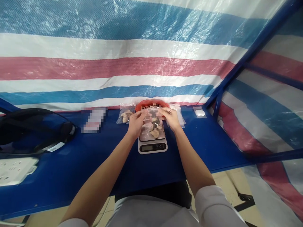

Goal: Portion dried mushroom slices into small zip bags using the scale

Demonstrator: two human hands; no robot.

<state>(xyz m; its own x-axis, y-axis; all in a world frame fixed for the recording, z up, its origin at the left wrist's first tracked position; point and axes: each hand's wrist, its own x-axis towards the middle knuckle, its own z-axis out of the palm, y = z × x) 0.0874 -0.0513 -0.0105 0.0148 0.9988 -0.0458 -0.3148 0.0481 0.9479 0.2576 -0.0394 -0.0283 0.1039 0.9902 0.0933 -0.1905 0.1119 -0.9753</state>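
Both my hands pinch the top edge of a clear zip bag (154, 128) with several pale and dark stones in it. My left hand (137, 121) has the bag's left top corner between thumb and fingers. At the right top corner, my right hand (169, 117) is closed on the same edge. Under the bag is a white kitchen scale (152, 150) with a small grey display and black button strip. Whether the bag rests fully on its plate I cannot tell. Just behind my hands lies a red bag (151, 103) holding many more stones, partly hidden.
Another clear bag of stones (125, 116) lies left of my hands, flat clear bags (178, 115) to the right. A round white item (200, 113) sits farther right. On the left are a black headset-like strap (56, 135) and a white power strip (17, 170). Striped sheeting (118, 69) backs the blue table (90, 157).
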